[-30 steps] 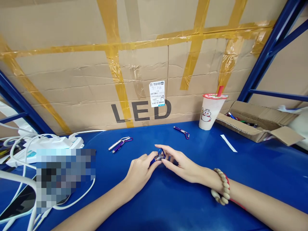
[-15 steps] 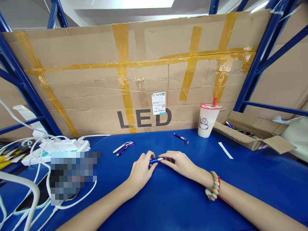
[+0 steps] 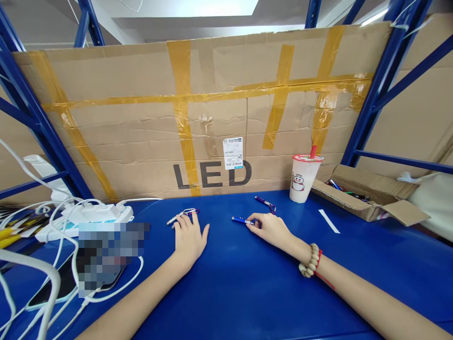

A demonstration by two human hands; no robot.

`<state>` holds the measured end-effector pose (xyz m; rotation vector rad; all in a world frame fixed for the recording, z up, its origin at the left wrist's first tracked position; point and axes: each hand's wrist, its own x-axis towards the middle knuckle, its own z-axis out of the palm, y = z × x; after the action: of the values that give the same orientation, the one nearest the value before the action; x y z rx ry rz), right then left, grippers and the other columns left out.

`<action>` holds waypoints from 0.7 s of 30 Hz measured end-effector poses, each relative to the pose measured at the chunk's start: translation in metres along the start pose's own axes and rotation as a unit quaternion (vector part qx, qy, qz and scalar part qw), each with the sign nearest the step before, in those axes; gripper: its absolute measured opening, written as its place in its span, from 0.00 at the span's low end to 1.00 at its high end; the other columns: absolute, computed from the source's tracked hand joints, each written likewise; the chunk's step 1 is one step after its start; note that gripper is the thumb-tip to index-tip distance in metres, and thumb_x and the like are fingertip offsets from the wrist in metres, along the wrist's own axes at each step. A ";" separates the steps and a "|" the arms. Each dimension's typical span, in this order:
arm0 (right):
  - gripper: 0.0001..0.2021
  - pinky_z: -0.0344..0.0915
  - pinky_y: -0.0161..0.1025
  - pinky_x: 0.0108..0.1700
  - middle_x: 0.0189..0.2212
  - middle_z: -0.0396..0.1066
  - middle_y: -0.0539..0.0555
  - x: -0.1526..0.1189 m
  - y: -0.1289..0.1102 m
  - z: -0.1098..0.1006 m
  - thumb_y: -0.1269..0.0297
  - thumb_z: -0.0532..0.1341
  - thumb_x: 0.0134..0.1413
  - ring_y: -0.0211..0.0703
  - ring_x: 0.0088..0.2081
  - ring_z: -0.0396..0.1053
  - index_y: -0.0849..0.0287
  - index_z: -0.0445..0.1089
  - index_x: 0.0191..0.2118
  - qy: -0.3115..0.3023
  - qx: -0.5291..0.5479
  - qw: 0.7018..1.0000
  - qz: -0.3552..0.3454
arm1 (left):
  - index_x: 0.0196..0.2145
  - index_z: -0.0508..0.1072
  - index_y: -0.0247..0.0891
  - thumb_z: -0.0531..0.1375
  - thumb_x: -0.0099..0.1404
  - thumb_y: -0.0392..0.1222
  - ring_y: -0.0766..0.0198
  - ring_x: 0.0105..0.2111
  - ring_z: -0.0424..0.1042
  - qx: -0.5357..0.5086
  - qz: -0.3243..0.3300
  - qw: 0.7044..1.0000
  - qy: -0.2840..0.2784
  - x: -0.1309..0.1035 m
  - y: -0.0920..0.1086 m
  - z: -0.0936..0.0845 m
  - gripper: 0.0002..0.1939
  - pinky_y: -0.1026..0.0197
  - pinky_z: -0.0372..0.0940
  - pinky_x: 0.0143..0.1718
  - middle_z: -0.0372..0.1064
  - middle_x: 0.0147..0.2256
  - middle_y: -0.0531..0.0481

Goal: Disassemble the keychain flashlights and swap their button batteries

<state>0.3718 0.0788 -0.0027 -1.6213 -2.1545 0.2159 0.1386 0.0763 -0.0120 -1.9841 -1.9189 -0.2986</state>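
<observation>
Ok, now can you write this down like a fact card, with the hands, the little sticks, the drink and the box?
left hand: open, fingers over the silver stick
right hand: holding the blue stick
behind right hand: purple stick with a clip
drink: white cup, red straw, standing upright
box: open cardboard, small things inside, right of the cup
strip: white, flat, in front of the box

Bright overhead light, soft tabletop glare.

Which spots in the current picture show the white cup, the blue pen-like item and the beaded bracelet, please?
White cup (image 3: pixel 303 182): head view, side wall.
Blue pen-like item (image 3: pixel 241 220): head view, barrel.
Beaded bracelet (image 3: pixel 314 255): head view, beads.
</observation>
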 end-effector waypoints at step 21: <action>0.08 0.53 0.33 0.27 0.38 0.73 0.51 0.014 0.027 -0.004 0.69 0.53 0.58 0.44 0.38 0.71 0.56 0.67 0.41 0.056 -0.080 0.992 0.079 | 0.45 0.67 0.33 0.46 0.62 0.24 0.54 0.48 0.66 -0.131 0.144 0.980 -0.037 0.019 -0.016 0.005 0.18 0.53 0.63 0.48 0.67 0.44 0.39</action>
<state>0.3943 0.0994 -0.0063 -1.8497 -2.0041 -0.0018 0.1232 0.0961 -0.0076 -2.4432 -1.6716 -0.4214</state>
